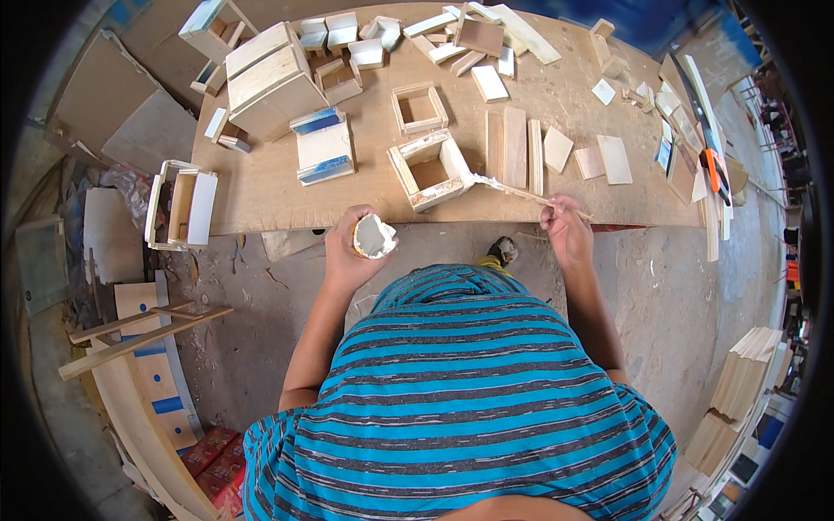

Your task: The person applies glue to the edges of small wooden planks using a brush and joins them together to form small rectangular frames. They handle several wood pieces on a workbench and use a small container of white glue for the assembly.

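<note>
My left hand (pixel 347 252) is wrapped round a small cup of white paste (pixel 374 236), its rim smeared white, just off the table's front edge. Between the fingers of my right hand (pixel 566 227) is a thin wooden stick (pixel 524 193), pointing left. White paste coats the stick's far end, which is at the right corner of an open wooden box (pixel 432 198); I cannot tell whether they touch. White smears mark the box's rim. Behind that box lies a smaller square wooden frame (pixel 419 108), and left of it a wooden piece with blue ends (pixel 323 149).
The wooden table (pixel 269 208) carries a large wooden box (pixel 274 82) at left and a pile of wood offcuts (pixel 478 39) at the back. Several flat boards (pixel 514 148) lie right of centre. An orange-handled tool (pixel 715 170) rests at the right edge. Long planks (pixel 139 334) lean at lower left.
</note>
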A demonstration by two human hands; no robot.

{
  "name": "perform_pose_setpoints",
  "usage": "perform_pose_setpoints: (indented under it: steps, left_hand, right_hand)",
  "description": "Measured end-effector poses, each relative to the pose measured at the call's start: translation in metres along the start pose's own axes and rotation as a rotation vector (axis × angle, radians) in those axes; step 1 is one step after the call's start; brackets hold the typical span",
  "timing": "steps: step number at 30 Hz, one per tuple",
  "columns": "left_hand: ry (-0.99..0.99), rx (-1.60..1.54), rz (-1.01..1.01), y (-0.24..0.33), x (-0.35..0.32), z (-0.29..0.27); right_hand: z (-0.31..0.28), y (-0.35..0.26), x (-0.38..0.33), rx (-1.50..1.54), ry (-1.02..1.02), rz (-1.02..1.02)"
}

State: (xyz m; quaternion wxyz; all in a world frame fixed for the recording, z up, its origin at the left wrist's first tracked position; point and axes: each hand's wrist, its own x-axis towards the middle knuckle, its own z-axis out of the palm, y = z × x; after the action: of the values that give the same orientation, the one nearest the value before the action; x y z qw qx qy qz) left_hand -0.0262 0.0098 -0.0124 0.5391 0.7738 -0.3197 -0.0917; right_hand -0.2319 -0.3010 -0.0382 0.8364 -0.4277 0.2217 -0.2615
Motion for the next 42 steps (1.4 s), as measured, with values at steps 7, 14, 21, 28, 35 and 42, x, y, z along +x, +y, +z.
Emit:
perform_pose_setpoints:
  steps: [7,14,21,28,35,42]
  left_hand:
    - [0.006,-0.002,-0.005,0.0,0.001,0.001]
    - [0.006,0.012,0.007,0.002,0.003,0.002]
    - [0.004,0.015,0.013,0.0,0.002,0.002]
    - [0.013,-0.006,0.002,0.0,-0.001,0.001]
    - [0.043,-0.029,-0.007,0.005,-0.001,0.003]
    - [0.041,0.006,0.033,0.008,0.001,0.006]
  right_hand:
    - [-0.007,0.003,-0.003,0.024,-0.064,0.033]
    - [-0.001,0.004,-0.003,0.04,-0.036,0.043]
    - [0.002,0.007,0.006,0.017,-0.045,0.038]
    - [0.005,0.011,0.01,-0.004,-0.015,0.024]
    - [0.013,0.004,0.0,-0.019,-0.175,0.01]
    - [0.033,0.022,-0.007,-0.183,-0.221,0.084]
